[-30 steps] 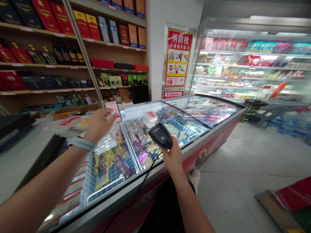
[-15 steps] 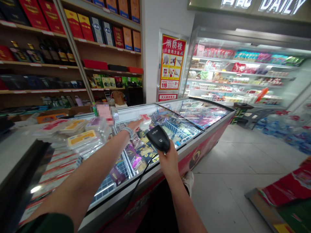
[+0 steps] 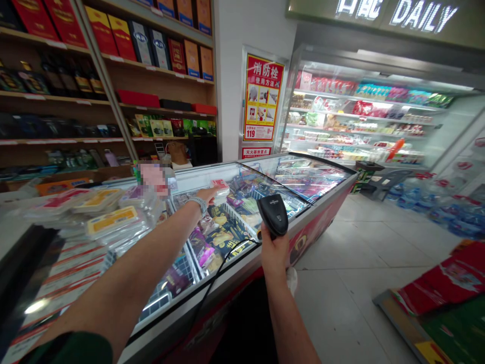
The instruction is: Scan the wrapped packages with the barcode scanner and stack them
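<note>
Over the open part of the chest freezer (image 3: 223, 281), my left hand (image 3: 205, 195) is closed on the near edge of a clear plastic food box with a red label (image 3: 220, 186). Its fingertips are partly hidden. My right hand (image 3: 275, 247) grips a black barcode scanner (image 3: 274, 215), held up by the freezer's front edge, clear of the box. A black cable (image 3: 216, 277) runs from the scanner down across that edge. Bagged frozen food (image 3: 223, 235) lies in white wire baskets below my left hand.
Stacked clear boxes with yellow labels (image 3: 113, 220) crowd the left end of the freezer. Shelves of boxed bottles (image 3: 140, 43) stand behind. A lit open fridge (image 3: 359, 111) is at the back right. Water bottles (image 3: 428, 199) and red cartons (image 3: 447, 278) occupy the right-hand floor.
The scanner in my right hand has moved right, away from the box, and tilts more upright. My left hand stays at the red-labelled box. The whole view has shifted slightly.
</note>
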Demonstrator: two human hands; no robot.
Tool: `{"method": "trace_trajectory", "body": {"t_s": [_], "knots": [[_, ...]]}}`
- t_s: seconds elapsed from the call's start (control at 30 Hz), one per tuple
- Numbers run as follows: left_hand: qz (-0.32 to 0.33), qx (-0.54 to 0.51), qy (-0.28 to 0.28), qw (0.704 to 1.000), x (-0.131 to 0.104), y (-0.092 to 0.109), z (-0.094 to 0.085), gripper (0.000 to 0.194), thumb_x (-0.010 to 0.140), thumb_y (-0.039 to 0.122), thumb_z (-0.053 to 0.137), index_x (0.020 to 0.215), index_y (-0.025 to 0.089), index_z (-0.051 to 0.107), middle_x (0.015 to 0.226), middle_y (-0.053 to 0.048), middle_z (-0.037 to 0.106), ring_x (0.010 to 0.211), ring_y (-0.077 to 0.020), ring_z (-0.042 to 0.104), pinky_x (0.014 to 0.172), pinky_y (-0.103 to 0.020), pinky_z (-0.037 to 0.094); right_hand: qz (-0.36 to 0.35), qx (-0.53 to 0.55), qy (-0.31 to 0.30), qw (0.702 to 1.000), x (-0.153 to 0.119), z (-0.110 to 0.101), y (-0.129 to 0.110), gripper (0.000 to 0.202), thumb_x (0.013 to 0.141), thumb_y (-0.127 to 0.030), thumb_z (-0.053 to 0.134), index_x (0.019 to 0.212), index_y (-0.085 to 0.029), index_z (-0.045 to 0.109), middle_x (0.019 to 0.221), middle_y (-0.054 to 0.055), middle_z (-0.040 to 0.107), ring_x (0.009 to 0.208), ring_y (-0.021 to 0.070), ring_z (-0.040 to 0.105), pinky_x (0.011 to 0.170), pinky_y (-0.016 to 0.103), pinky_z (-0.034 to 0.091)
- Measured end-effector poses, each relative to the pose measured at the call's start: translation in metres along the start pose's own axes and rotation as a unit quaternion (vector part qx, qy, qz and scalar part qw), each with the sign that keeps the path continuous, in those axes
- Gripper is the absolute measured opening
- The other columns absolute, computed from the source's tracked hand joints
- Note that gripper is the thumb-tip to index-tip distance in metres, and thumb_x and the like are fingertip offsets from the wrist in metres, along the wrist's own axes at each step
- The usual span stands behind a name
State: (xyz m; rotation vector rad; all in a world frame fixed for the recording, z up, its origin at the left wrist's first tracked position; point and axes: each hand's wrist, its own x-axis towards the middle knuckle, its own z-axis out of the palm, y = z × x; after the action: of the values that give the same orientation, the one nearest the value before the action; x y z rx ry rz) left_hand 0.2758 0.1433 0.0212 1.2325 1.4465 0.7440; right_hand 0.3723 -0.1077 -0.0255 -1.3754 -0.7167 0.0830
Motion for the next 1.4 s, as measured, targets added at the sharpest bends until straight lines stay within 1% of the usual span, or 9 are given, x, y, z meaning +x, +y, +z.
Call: {"method": "trace_trajectory", "body": {"t_s": [0.1, 0.23, 0.4, 0.6, 0.7, 0.8, 0.9, 1.07, 1.4], "knots": [[-0.001, 0.002, -0.008, 1.0, -0.001, 0.003, -0.002, 0.042, 0.091, 0.04, 0.062, 0.125, 0.017, 0.057, 0.127, -0.011, 0.06, 0.11, -0.0229, 0.062, 0.092, -0.045, 0.055, -0.002, 0.014, 0.009, 1.0, 0.004, -0.002, 0.006, 0.045, 0.085, -0.047, 0.063, 0.116, -0.014, 0.067, 0.115, 0.014, 0.072, 0.11, 0.0273, 0.066, 0.099, 0.043, 0.048], [-0.003, 0.007, -0.018, 1.0, -0.006, 0.006, -0.009, 0.042, 0.091, 0.04, 0.061, 0.125, 0.016, 0.057, 0.126, -0.011, 0.06, 0.109, -0.0229, 0.062, 0.091, -0.045, 0.055, 0.002, 0.035, 0.012, 0.999, 0.006, -0.003, 0.009, 0.046, 0.086, -0.049, 0.063, 0.116, -0.014, 0.068, 0.117, 0.014, 0.072, 0.111, 0.0266, 0.066, 0.099, 0.042, 0.049], [0.031, 0.017, -0.023, 0.999, -0.018, -0.005, -0.029, 0.041, 0.091, 0.04, 0.06, 0.125, 0.017, 0.057, 0.126, -0.01, 0.06, 0.108, -0.0223, 0.062, 0.091, -0.045, 0.055, 0.016, 0.037, 0.007, 0.999, 0.006, -0.003, 0.004, 0.047, 0.084, -0.048, 0.064, 0.114, -0.013, 0.069, 0.115, 0.015, 0.073, 0.11, 0.0272, 0.067, 0.1, 0.042, 0.048], [0.168, 0.044, 0.036, 0.984, -0.044, -0.038, -0.072, 0.037, 0.092, 0.04, 0.059, 0.12, 0.017, 0.06, 0.122, -0.009, 0.062, 0.104, -0.0205, 0.063, 0.089, -0.043, 0.055, 0.008, 0.005, -0.023, 1.0, 0.001, 0.001, -0.007, 0.041, 0.081, -0.042, 0.066, 0.111, -0.014, 0.067, 0.109, 0.012, 0.074, 0.102, 0.0274, 0.067, 0.093, 0.041, 0.05], [0.237, 0.07, 0.088, 0.965, -0.056, -0.05, -0.098, 0.027, 0.09, 0.039, 0.06, 0.104, 0.016, 0.065, 0.104, -0.006, 0.068, 0.095, -0.0195, 0.065, 0.085, -0.038, 0.055, -0.028, -0.023, -0.069, 0.997, -0.006, 0.006, -0.013, 0.032, 0.081, -0.035, 0.065, 0.108, -0.017, 0.066, 0.101, 0.008, 0.073, 0.096, 0.0251, 0.067, 0.087, 0.037, 0.052], [0.297, 0.092, 0.132, 0.941, -0.062, -0.052, -0.121, 0.02, 0.085, 0.039, 0.059, 0.089, 0.021, 0.067, 0.088, -0.003, 0.07, 0.088, -0.0214, 0.066, 0.08, -0.032, 0.053, -0.078, -0.053, -0.098, 0.991, -0.014, 0.015, -0.016, 0.029, 0.081, -0.027, 0.062, 0.108, -0.019, 0.063, 0.098, 0.007, 0.07, 0.094, 0.0239, 0.066, 0.084, 0.035, 0.052], [0.348, 0.116, 0.159, 0.917, -0.064, -0.048, -0.135, 0.022, 0.083, 0.042, 0.057, 0.088, 0.023, 0.066, 0.087, -0.004, 0.071, 0.086, -0.022, 0.067, 0.079, -0.031, 0.051, -0.112, -0.075, -0.105, 0.985, -0.021, 0.023, -0.017, 0.031, 0.08, -0.022, 0.059, 0.11, -0.02, 0.06, 0.101, 0.008, 0.068, 0.096, 0.0245, 0.064, 0.085, 0.036, 0.051], [0.395, 0.148, 0.189, 0.887, -0.067, -0.044, -0.14, 0.028, 0.083, 0.045, 0.054, 0.092, 0.021, 0.066, 0.088, -0.006, 0.072, 0.083, -0.0212, 0.066, 0.08, -0.033, 0.05, -0.132, -0.1, -0.133, 0.977, -0.027, 0.03, -0.02, 0.033, 0.079, -0.018, 0.056, 0.112, -0.019, 0.059, 0.103, 0.009, 0.067, 0.1, 0.0258, 0.063, 0.088, 0.038, 0.05], [0.428, 0.181, 0.199, 0.863, -0.071, -0.045, -0.133, 0.031, 0.085, 0.045, 0.052, 0.096, 0.019, 0.066, 0.09, -0.007, 0.072, 0.083, -0.0208, 0.066, 0.078, -0.032, 0.049, -0.158, -0.126, -0.173, 0.964, -0.029, 0.032, -0.021, 0.035, 0.08, -0.015, 0.054, 0.114, -0.018, 0.059, 0.108, 0.011, 0.066, 0.105, 0.0276, 0.061, 0.093, 0.041, 0.049]]}}
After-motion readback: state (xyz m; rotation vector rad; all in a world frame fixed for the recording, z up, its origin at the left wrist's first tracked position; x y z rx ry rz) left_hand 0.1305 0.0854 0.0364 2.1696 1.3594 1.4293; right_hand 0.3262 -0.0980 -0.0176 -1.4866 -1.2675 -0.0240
